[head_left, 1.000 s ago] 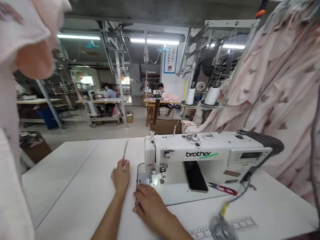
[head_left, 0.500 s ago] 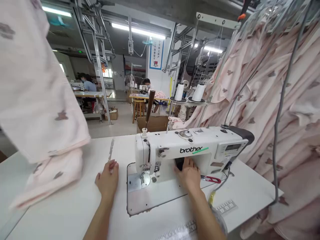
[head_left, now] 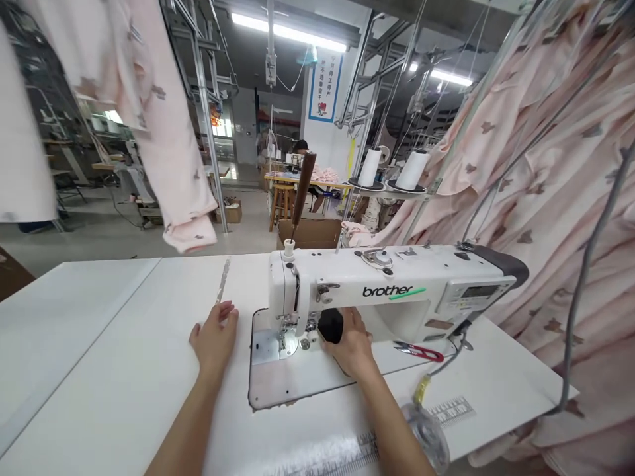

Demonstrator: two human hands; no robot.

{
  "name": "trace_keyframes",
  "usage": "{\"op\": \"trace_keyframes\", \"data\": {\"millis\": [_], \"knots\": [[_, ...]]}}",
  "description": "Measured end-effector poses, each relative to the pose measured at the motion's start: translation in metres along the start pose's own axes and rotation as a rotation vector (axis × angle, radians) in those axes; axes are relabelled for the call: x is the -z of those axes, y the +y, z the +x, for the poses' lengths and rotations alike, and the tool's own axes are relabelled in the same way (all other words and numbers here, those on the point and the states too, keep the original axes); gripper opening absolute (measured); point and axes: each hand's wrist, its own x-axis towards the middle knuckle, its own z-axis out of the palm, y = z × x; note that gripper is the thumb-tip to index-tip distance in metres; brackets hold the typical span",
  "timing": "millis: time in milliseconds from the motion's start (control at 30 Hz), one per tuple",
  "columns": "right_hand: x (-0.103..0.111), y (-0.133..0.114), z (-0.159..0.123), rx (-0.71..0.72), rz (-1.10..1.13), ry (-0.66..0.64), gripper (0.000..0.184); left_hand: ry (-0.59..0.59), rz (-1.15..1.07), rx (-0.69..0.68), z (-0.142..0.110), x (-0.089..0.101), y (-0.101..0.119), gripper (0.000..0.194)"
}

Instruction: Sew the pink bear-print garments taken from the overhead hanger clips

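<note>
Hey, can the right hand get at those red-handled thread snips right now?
Probably yes: the right hand is close, and only bare machine bed shows between it and the snips. But it seems to hold the dark phone, so it would likely have to let go first.

Black phone, in right hand, now nearer needle plate.

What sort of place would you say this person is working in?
It looks like a garment sewing workshop: a sewing machine is mounted in the table, cones of white thread stand behind it, and many pink printed garments hang at the right.
</note>
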Motion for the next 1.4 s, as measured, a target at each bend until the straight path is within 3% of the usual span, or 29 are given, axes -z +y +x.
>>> {"op": "trace_keyframes", "data": {"millis": [267,500,700,867,1000,1200,1400], "knots": [[0.005,0.0,-0.002,0.0,0.097,0.003,0.079,-0.015,0.032,-0.026,0.0,-0.002,-0.005,0.022],[0.012,0.011,-0.001,-0.098,0.192,0.121,0.079,-0.021,0.057,-0.03,0.001,-0.003,-0.004,0.024],[0.013,0.028,0.008,-0.111,0.504,0.22,0.058,-0.019,0.063,-0.029,0.002,-0.004,-0.005,0.024],[0.02,0.038,0.016,-0.216,0.848,0.408,0.052,-0.021,0.052,-0.028,0.001,-0.003,-0.004,0.023],[0.028,0.037,0.014,-0.249,1.054,0.486,0.043,-0.02,0.029,-0.013,0.0,-0.002,0.001,0.022],[0.036,0.028,0.008,-0.234,1.241,0.53,0.034,0.025,-0.074,0.017,-0.001,0.001,0.004,0.02],[0.039,0.027,0.009,-0.24,1.305,0.566,0.034,0.065,-0.274,0.028,0.001,0.002,-0.002,0.033]]}}
